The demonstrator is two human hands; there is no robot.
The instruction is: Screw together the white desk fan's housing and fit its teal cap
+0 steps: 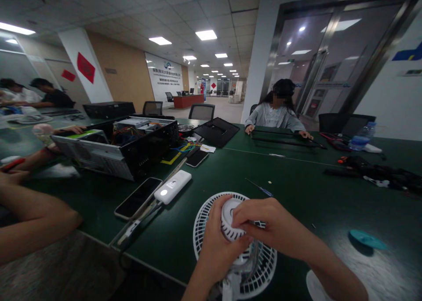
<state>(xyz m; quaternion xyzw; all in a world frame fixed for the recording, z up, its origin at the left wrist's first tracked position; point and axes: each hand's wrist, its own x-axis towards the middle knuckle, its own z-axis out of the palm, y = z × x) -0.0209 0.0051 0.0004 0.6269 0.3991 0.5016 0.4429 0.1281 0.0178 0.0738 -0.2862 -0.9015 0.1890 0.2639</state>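
A small white electric fan lies with its round grille down on the green table and its motor housing upward. My left hand is wrapped around the white motor housing, thumb on the near side. Bent over the top of that housing, my right hand has its fingers pinched together against it. Whatever sits between those fingertips is hidden. Just beyond the fan lies a thin screwdriver with a blue handle. A teal disc-like part rests to the right.
On the left are a dark phone, a white power bank, another phone and an opened computer case. A co-worker's arm reaches in there. Across the table, a person holds a black frame.
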